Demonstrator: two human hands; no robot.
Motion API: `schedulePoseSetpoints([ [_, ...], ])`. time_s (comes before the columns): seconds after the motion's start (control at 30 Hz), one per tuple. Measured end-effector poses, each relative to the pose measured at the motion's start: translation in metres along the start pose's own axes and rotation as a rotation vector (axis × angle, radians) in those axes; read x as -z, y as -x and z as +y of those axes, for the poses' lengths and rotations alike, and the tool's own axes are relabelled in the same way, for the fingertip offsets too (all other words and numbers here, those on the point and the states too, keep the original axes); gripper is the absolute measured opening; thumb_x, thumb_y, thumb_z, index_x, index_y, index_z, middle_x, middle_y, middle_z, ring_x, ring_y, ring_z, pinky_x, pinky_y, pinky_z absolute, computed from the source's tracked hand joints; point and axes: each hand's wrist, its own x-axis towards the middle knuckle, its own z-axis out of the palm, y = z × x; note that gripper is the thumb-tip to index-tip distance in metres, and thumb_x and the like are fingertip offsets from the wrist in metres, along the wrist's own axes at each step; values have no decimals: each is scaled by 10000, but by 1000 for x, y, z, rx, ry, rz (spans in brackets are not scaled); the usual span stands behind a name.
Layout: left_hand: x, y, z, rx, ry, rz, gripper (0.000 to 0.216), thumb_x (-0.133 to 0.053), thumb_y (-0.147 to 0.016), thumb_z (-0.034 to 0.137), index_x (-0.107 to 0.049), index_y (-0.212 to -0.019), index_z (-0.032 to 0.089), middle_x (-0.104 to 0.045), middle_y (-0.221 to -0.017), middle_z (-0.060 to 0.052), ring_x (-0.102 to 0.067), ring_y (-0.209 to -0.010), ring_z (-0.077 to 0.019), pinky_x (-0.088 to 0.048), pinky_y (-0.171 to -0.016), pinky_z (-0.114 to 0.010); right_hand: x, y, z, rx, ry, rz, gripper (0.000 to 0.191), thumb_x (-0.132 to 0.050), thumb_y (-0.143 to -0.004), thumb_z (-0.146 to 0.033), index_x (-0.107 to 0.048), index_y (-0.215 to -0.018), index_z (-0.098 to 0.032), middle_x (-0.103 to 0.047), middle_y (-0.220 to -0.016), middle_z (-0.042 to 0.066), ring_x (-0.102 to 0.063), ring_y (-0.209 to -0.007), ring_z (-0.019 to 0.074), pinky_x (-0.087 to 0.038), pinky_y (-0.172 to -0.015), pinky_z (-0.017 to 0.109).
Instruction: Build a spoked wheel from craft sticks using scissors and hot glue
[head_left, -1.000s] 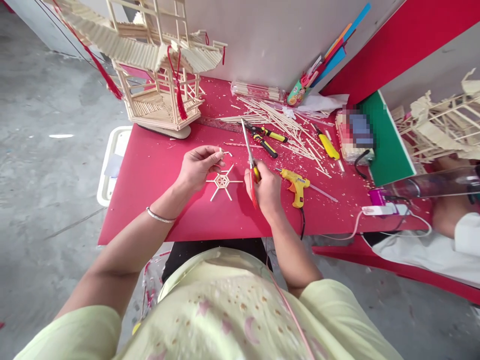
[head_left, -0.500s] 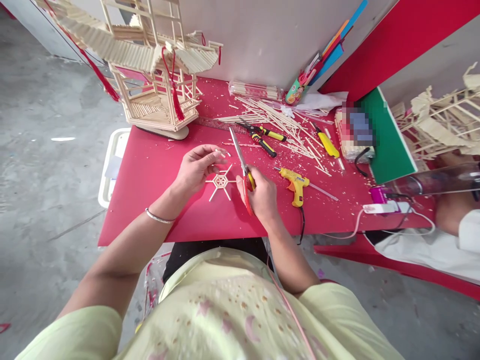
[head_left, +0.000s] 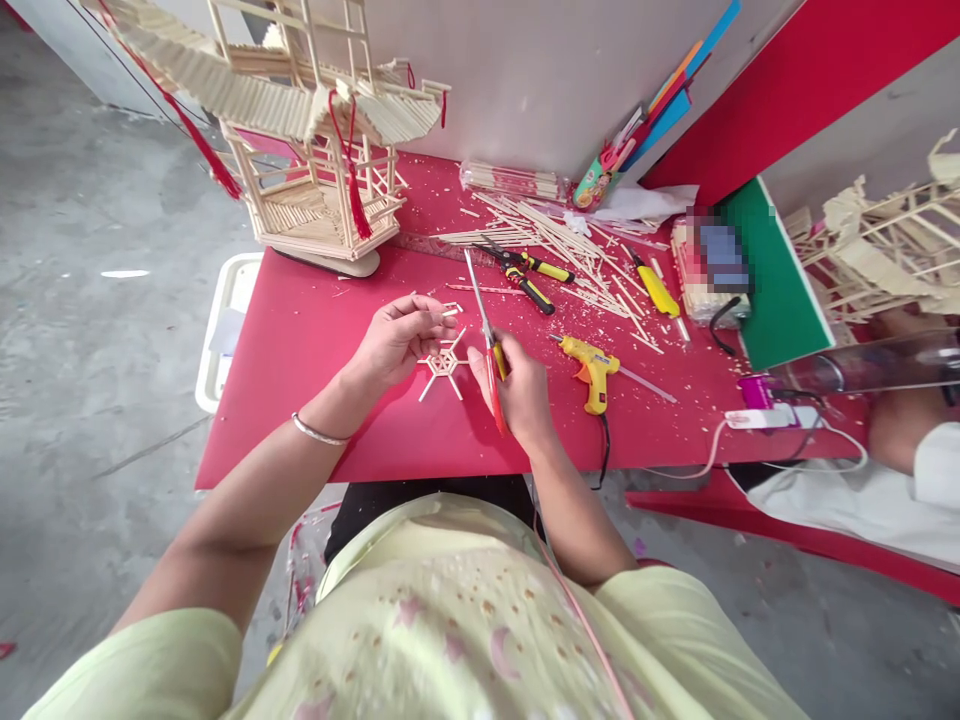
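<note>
My left hand (head_left: pixel 405 335) pinches a short piece of wooden stick (head_left: pixel 450 312) between thumb and fingertips. In my right hand (head_left: pixel 519 385) is a pair of scissors (head_left: pixel 491 350) with red and yellow handles, blades pointing away from me and close together. On the red table (head_left: pixel 270 420) between and below my hands lies a small six-armed star of sticks (head_left: pixel 441 364) with a hexagon at its middle; my left fingers cover part of it. Another small stick piece lies just beyond my left fingertips.
A stick-built pavilion (head_left: pixel 322 220) with red tassels stands back left. Pliers (head_left: pixel 525 275), loose sticks (head_left: pixel 555 235), a yellow craft knife (head_left: pixel 654 285) and a yellow glue gun (head_left: pixel 592 370) lie to the right. Another person's arm (head_left: pixel 900 400) shows at far right.
My left hand has moved slightly right, with the stick piece turned a little. The scissors have shifted slightly and their blades look closer together. The star lies in the same place.
</note>
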Motion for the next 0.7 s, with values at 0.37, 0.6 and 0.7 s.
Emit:
schedulePoseSetpoints([
  [0.37,5,0,-17,253,97,-190,153,-826,-727,144,-736,-846,111,-793,-847,-121,-770,-703,-187,-528,-487,-178,-3,-32,-9,-45,-415,67,492,-666,-889,-556,-641,-1254,-227,-685,-882,21,-675,-769,168,-583,-752,325],
  [0.6,1,0,-13,383,127,-147,79,-744,-787,134,-727,-862,118,-794,-845,-122,-785,-738,-218,-529,-468,-181,-9,-33,5,-53,-403,-16,532,-691,-866,-564,-623,-1288,-246,-694,-921,28,-671,-803,171,-589,-768,320],
  [0.7,-1,0,-9,478,101,-163,105,-679,-845,189,-731,-886,107,-786,-856,-123,-774,-699,-218,-522,-428,-201,-8,-36,7,-34,-426,-21,522,-716,-851,-560,-641,-1269,-257,-690,-872,10,-670,-769,167,-591,-749,319],
])
